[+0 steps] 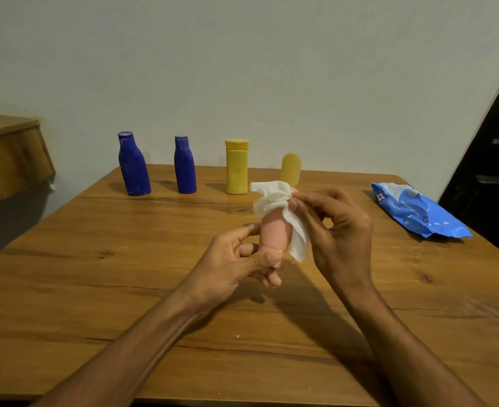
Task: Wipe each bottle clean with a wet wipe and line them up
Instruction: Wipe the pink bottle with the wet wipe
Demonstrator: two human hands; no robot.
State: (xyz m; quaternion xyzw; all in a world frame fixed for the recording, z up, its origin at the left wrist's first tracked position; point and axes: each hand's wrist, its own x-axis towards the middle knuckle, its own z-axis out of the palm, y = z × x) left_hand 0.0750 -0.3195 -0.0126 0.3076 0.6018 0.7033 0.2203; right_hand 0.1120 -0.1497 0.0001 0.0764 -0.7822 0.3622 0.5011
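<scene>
A small pink bottle (273, 232) is held above the middle of the table, tilted, its lower end pinched by my left hand (242, 264). My right hand (340, 227) presses a white wet wipe (274, 201) around the bottle's upper end and right side. Along the back of the table stand a large blue bottle (133, 165), a smaller blue bottle (184, 165), a yellow bottle with a flip cap (236, 168) and a short rounded yellow bottle (291, 167), upright in a row and apart from each other.
A blue pack of wet wipes (415, 212) lies near the right edge of the wooden table (125, 289). A pale wall rises behind the table. A wooden shelf (7, 148) sticks out at the left, and a dark door stands at the right.
</scene>
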